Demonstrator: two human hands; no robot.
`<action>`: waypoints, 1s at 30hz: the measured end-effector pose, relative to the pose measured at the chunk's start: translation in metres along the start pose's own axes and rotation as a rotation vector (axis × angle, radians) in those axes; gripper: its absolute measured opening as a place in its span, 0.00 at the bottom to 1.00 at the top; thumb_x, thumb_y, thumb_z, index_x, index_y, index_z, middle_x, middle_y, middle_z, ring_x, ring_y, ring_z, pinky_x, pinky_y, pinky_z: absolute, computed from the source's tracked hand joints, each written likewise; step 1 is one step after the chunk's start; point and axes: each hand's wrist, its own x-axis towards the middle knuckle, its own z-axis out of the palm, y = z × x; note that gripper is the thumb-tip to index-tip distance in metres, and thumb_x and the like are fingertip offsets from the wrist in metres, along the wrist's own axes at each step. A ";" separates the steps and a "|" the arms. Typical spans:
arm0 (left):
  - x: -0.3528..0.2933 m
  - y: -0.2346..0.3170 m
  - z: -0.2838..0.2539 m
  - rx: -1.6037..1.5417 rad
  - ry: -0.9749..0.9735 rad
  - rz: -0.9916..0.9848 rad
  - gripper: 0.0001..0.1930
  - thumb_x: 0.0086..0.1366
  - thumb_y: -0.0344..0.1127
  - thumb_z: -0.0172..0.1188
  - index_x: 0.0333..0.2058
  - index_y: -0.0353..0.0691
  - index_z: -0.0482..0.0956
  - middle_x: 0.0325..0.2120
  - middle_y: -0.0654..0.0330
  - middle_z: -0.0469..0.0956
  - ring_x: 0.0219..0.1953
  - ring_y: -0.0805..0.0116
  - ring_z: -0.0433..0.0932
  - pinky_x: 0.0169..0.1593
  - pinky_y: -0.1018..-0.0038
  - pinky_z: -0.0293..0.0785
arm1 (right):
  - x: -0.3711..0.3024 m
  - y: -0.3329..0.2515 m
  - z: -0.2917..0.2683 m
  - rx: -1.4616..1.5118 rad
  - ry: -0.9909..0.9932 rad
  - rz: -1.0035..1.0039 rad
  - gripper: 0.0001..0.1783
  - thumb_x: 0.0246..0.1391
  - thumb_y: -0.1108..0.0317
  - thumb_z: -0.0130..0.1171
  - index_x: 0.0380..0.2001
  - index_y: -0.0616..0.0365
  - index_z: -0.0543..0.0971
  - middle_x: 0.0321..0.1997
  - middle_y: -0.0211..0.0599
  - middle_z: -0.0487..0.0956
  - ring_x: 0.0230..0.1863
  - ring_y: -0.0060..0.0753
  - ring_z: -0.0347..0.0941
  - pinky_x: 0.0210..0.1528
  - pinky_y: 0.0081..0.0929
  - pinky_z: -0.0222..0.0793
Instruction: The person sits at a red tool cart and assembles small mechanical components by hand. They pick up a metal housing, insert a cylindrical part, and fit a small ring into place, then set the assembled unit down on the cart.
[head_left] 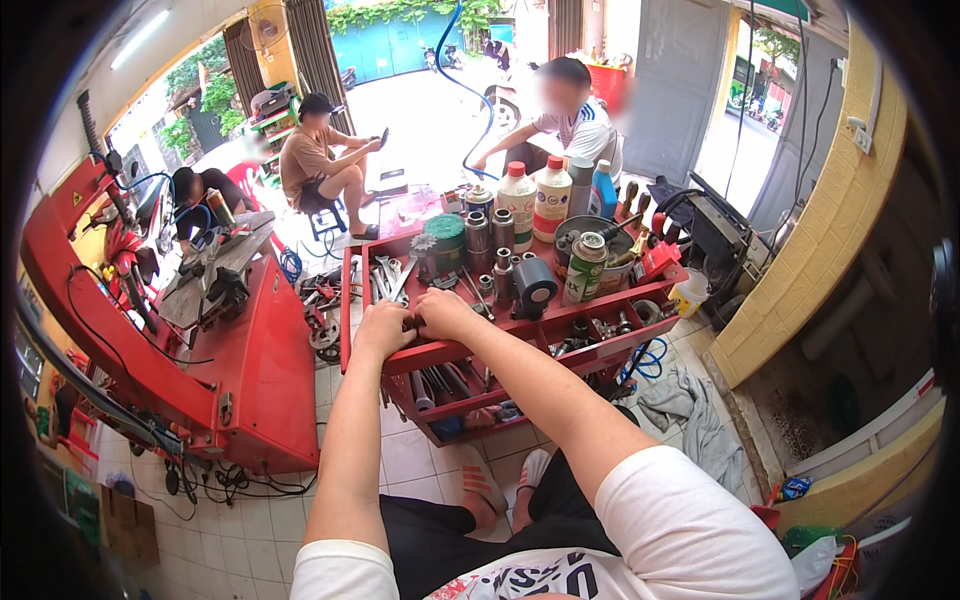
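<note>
Both my hands are close together at the near left rim of a red tool cart. My left hand has its fingers curled in, and my right hand is closed right beside it. Something small and dark shows between them, too hidden to name. Just beyond my hands lie several silver wrenches in the cart's left compartment. Right of them stand several metal sockets, a green round tin and a dark grey roll-shaped piece.
Bottles, among them a white bottle with a red cap, and a green spray can crowd the cart. A red machine stands at left. A grey cloth lies on the tiled floor. People sit or crouch beyond the cart.
</note>
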 end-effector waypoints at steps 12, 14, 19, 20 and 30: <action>-0.001 0.003 -0.005 -0.026 0.025 0.030 0.10 0.55 0.42 0.71 0.33 0.46 0.92 0.37 0.62 0.87 0.50 0.59 0.81 0.54 0.59 0.76 | 0.002 0.007 0.012 -0.022 0.013 -0.010 0.11 0.44 0.59 0.70 0.29 0.51 0.91 0.36 0.36 0.86 0.48 0.45 0.81 0.55 0.40 0.78; -0.002 0.002 -0.004 -0.024 0.041 0.038 0.09 0.55 0.42 0.71 0.33 0.47 0.92 0.36 0.62 0.86 0.49 0.59 0.81 0.54 0.59 0.76 | 0.001 0.006 0.010 -0.006 0.014 -0.001 0.11 0.44 0.59 0.70 0.30 0.51 0.91 0.37 0.36 0.86 0.48 0.45 0.81 0.55 0.40 0.78; -0.002 0.001 -0.002 -0.011 0.068 0.035 0.08 0.55 0.43 0.71 0.31 0.49 0.92 0.35 0.62 0.87 0.48 0.59 0.82 0.53 0.59 0.78 | 0.002 0.004 0.005 -0.018 0.012 0.005 0.12 0.44 0.57 0.71 0.28 0.53 0.90 0.37 0.38 0.87 0.49 0.45 0.82 0.54 0.41 0.81; -0.002 0.001 -0.002 -0.009 0.065 0.031 0.08 0.55 0.43 0.72 0.31 0.49 0.92 0.35 0.61 0.87 0.48 0.59 0.82 0.53 0.59 0.77 | 0.001 0.004 0.005 -0.011 0.002 0.010 0.12 0.44 0.58 0.71 0.29 0.52 0.90 0.38 0.37 0.87 0.49 0.45 0.81 0.54 0.42 0.80; -0.003 0.004 -0.001 -0.036 0.076 0.000 0.09 0.54 0.41 0.73 0.33 0.46 0.90 0.38 0.58 0.86 0.50 0.57 0.80 0.55 0.58 0.76 | -0.002 0.004 0.004 -0.012 0.031 0.029 0.11 0.45 0.58 0.71 0.29 0.51 0.90 0.41 0.36 0.85 0.51 0.45 0.81 0.55 0.42 0.80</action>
